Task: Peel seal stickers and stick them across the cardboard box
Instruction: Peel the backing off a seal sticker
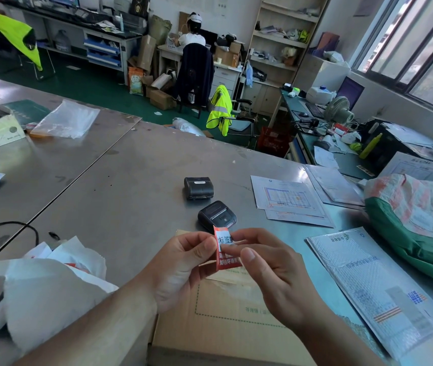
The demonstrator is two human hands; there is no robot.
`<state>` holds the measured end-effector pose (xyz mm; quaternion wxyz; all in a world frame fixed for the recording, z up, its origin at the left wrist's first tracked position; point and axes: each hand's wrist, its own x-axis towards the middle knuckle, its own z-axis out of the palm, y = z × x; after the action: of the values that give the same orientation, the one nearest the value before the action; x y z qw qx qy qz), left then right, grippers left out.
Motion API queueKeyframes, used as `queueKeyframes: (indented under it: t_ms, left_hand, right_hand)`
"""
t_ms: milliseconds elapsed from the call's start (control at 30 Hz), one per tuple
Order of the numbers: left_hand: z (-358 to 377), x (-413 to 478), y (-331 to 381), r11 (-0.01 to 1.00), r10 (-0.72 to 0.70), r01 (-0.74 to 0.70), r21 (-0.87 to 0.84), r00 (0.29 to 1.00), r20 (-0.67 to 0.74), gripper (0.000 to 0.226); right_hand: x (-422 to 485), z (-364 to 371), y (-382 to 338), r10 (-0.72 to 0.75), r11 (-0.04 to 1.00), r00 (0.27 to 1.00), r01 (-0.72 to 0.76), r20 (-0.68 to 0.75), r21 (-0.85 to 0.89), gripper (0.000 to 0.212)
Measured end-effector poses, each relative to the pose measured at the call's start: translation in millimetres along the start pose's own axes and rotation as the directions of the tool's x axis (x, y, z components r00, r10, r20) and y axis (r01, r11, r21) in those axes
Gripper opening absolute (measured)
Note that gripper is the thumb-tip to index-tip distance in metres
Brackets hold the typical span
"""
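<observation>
A red and white seal sticker (226, 253) with printed characters is held upright between both hands, above the flat cardboard box (226, 318) that lies at the table's near edge. My left hand (181, 265) pinches the sticker's left edge with thumb and fingers. My right hand (270, 265) pinches its right side, thumb in front of the sticker. The sticker's lower half is partly hidden by my right thumb.
Two small black label printers (198, 187) (216, 216) sit on the steel table beyond the box. Crumpled white backing paper (49, 283) lies left, bubble mailers (373, 283) and a woven sack (418, 220) right. A black cable (4, 228) loops at far left. A person sits at a far desk.
</observation>
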<state>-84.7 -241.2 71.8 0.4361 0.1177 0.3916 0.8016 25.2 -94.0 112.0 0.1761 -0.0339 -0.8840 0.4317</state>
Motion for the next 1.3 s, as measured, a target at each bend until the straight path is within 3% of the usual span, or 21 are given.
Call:
queueKeyframes:
  t_ms: [67, 167, 233, 533, 700, 933, 1300]
  left_hand:
    - [-2, 1, -1, 1.000, -0.006, 0.008, 0.021, 0.998, -0.058, 0.076]
    - [-5, 3, -3, 1.000, 0.009, -0.007, 0.017, 0.997, -0.081, 0.044]
    - [-6, 2, -2, 0.999, 0.019, -0.016, 0.049, 0.998, -0.061, 0.034]
    - [-10, -1, -3, 0.990, 0.059, -0.047, 0.133, 0.995, -0.087, 0.057]
    - [-9, -3, -6, 0.978, 0.111, -0.096, 0.184, 0.991, -0.078, 0.035]
    - [-5, -7, -6, 0.976, 0.118, -0.106, 0.191, 0.992, -0.051, 0.025]
    - [-9, -8, -8, 0.971, 0.127, -0.116, 0.209, 0.991, -0.041, 0.032]
  right_hand:
    - [0, 1, 0, 0.022, 1.000, 1.000, -0.022, 0.000, -0.001, 0.042]
    - [0, 2, -1, 0.026, 1.000, 1.000, -0.026, -0.016, -0.001, 0.041]
    - [0, 2, -3, 0.024, 1.000, 1.000, -0.024, -0.015, 0.003, 0.040]
    - [-3, 4, -7, 0.020, 0.999, 1.000, -0.021, -0.008, -0.048, 0.046]
    - [-4, 5, -5, 0.026, 0.999, 0.999, -0.027, -0.018, -0.037, 0.045]
    - [-6, 2, -2, 0.040, 0.999, 0.999, -0.040, -0.033, -0.021, 0.045]
    - [-6, 3, -2, 0.020, 0.999, 1.000, -0.020, -0.010, -0.050, 0.048]
